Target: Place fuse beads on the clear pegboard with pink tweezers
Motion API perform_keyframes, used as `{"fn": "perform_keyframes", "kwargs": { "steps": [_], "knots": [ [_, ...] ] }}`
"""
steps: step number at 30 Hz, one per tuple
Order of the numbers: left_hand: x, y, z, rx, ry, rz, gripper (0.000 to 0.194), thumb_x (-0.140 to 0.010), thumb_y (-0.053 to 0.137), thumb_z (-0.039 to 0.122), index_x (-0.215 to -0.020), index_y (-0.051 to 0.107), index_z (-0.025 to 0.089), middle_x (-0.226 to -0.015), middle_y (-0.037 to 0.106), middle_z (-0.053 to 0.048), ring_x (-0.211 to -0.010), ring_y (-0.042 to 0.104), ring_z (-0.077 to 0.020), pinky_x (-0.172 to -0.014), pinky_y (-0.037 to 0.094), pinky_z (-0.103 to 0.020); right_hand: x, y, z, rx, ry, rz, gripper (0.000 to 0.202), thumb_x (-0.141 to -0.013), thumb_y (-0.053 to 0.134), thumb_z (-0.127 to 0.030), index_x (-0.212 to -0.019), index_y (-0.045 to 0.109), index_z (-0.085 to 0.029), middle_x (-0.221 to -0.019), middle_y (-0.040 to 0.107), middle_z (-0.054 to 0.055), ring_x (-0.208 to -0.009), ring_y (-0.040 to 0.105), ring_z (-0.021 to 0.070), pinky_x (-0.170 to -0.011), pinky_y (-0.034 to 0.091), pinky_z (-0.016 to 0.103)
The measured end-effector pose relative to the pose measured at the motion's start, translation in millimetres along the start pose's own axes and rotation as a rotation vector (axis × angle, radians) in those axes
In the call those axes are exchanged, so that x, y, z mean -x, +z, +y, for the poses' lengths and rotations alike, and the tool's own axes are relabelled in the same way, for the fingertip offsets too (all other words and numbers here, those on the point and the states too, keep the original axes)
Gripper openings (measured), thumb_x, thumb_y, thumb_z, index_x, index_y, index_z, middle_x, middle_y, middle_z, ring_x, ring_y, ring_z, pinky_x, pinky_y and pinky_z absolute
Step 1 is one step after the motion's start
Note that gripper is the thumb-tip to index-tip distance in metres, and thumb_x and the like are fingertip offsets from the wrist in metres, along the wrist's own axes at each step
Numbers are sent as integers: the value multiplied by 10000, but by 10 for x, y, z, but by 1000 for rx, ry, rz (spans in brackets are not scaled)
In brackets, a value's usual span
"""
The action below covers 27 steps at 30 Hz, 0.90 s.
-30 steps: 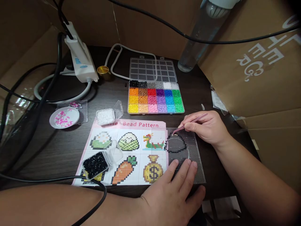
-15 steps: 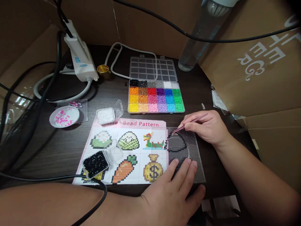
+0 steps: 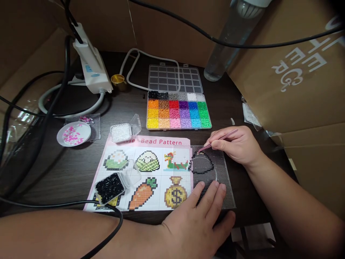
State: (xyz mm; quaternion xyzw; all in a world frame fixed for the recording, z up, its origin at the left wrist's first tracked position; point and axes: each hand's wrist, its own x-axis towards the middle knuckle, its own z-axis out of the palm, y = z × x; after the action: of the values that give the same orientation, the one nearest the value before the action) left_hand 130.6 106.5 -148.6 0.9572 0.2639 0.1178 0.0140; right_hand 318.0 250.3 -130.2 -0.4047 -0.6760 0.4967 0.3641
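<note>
A clear pegboard [image 3: 225,183] overlaps the right side of a printed bead pattern sheet [image 3: 151,142]. On it a ring of black beads [image 3: 202,173] forms a rounded outline. My right hand [image 3: 237,145] pinches pink tweezers [image 3: 222,137], whose tips touch the upper left of the outline, near a few tan beads. My left hand [image 3: 201,219] lies with fingers spread over the board's lower edge, holding nothing. An open box of black beads [image 3: 110,187] rests on the sheet's lower left, and a box of white beads [image 3: 120,133] on its top edge.
Behind the sheet lies an open sorting case [image 3: 179,109] of coloured beads. To the left are a white dish [image 3: 73,133] of pink beads, a power strip [image 3: 94,72] and a gold cup [image 3: 118,82]. A black cable [image 3: 118,216] crosses my left forearm. Cardboard [image 3: 309,90] stands at right.
</note>
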Motion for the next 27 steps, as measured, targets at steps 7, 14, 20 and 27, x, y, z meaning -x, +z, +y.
{"fn": "perform_keyframes", "kwargs": {
  "steps": [7,14,20,27],
  "knots": [
    [0,-1,7,14,2,-2,433,-963,398,384,-1355,575,337,-1470,506,-134,-1387,436,-317,-1114,140,-507,-2,7,-11,-5,2,-3,42,-764,791,-267,-777,791,-227,-768,775,37,-700,728,174,-634,593,276],
    [-2,8,11,7,1,-3,428,-963,404,388,-1350,580,344,-1471,504,-137,-1385,435,-319,-1113,143,-508,1,-21,38,-21,-4,-1,25,-772,791,-262,-785,792,-241,-785,779,28,-712,729,172,-654,588,278],
    [-7,9,0,11,0,10,431,-962,395,396,-1348,582,343,-1472,504,-137,-1384,446,-316,-1114,129,-502,2,-12,35,-31,-11,-3,14,-782,781,-239,-788,792,-234,-782,779,29,-719,735,167,-653,593,267],
    [0,11,-5,8,2,14,430,-969,379,387,-1343,585,341,-1471,503,-145,-1382,451,-315,-1112,123,-504,3,-17,22,19,-24,5,25,-789,776,-239,-796,799,-245,-785,778,22,-723,733,159,-659,587,259]
  ]
}}
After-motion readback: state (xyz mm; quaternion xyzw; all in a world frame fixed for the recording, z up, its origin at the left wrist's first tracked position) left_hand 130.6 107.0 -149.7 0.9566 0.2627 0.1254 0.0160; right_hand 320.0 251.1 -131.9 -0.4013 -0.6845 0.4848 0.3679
